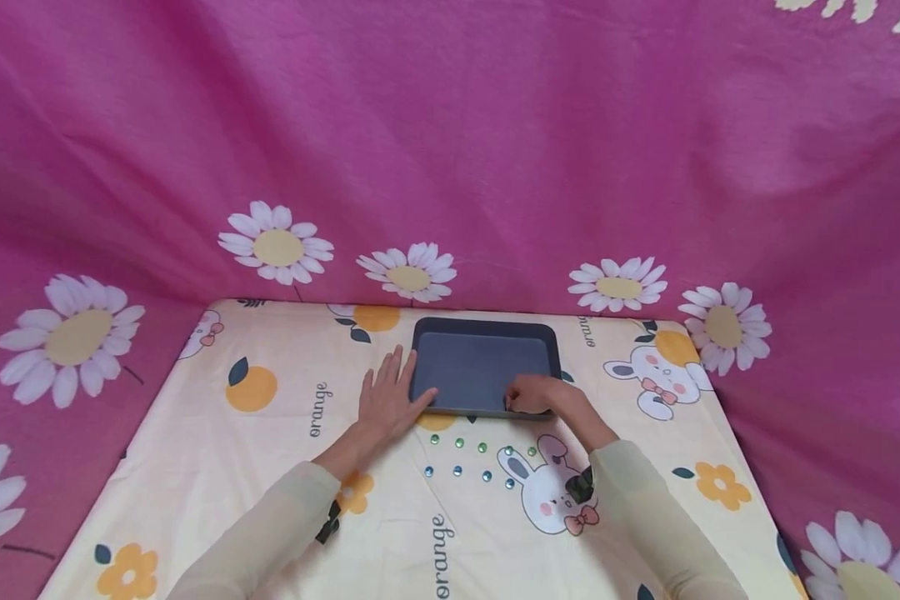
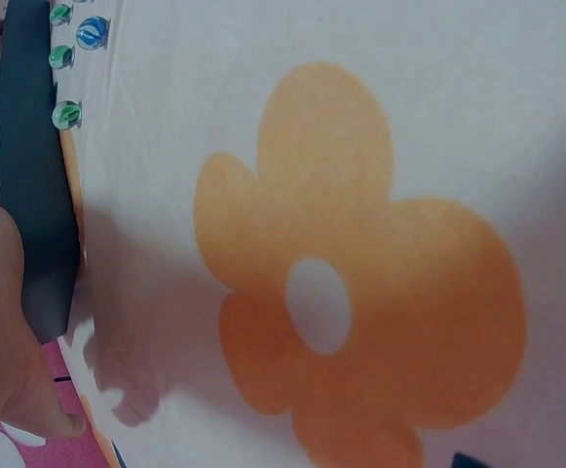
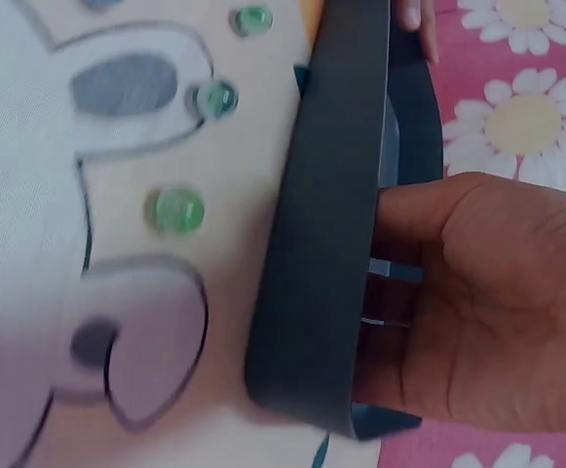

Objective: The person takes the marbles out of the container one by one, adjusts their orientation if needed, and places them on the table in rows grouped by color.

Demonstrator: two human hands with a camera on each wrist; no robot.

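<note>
A dark grey rectangular tray point(image 1: 457, 367) lies toward the back of the table. My left hand point(image 1: 384, 398) rests at its left side, fingers straight and spread, the thumb over the front left corner. Over the front right part of the tray, my right hand point(image 1: 531, 393) reaches in with bent fingers. The tray's front wall point(image 3: 312, 244) hides those fingertips in the right wrist view, and I cannot tell whether they hold anything. In front of the tray lie a row of green glass marbles point(image 1: 482, 447) and, nearer me, a row of blue marbles point(image 1: 457, 471).
A cream cloth point(image 1: 255, 450) printed with oranges, flowers and rabbits covers the table. Behind it and along both sides hangs a pink curtain point(image 1: 495, 167) with large daisies. A dark band with a small device point(image 1: 581, 485) sits at the right wrist.
</note>
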